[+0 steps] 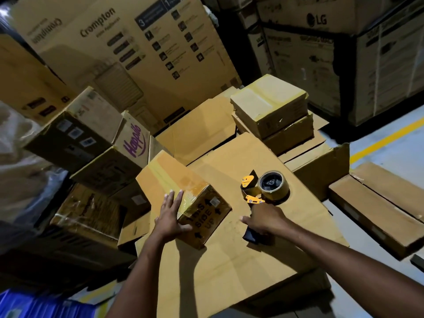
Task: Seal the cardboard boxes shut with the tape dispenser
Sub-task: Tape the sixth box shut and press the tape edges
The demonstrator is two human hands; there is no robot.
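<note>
Nearest to me, my left hand (171, 218) is resting on the near end of the small cardboard box (183, 187). Its fingers are lying straight and slightly spread over the top edge, and the thumb is pressing the "THIS SIDE UP" face below them. Just to the right, my right hand (266, 220) is wrapping its fingers round the dark handle of the tape dispenser (254, 191), which is lying on the flat cardboard sheet (229, 267). The tape roll (273, 183) is sitting just beyond those fingers, on their far side.

What I am weighing is this: the box is lying to the left of the dispenser-holding fingers, close but not touching. Its long axis is running away from the left fingers toward the far left, and a glossy strip of tape is already showing along its top. I am judging the right hand the one to carry the dispenser leftward across to it. Farther off, beyond the roll, two taped boxes (270, 106) are sitting stacked.
</note>
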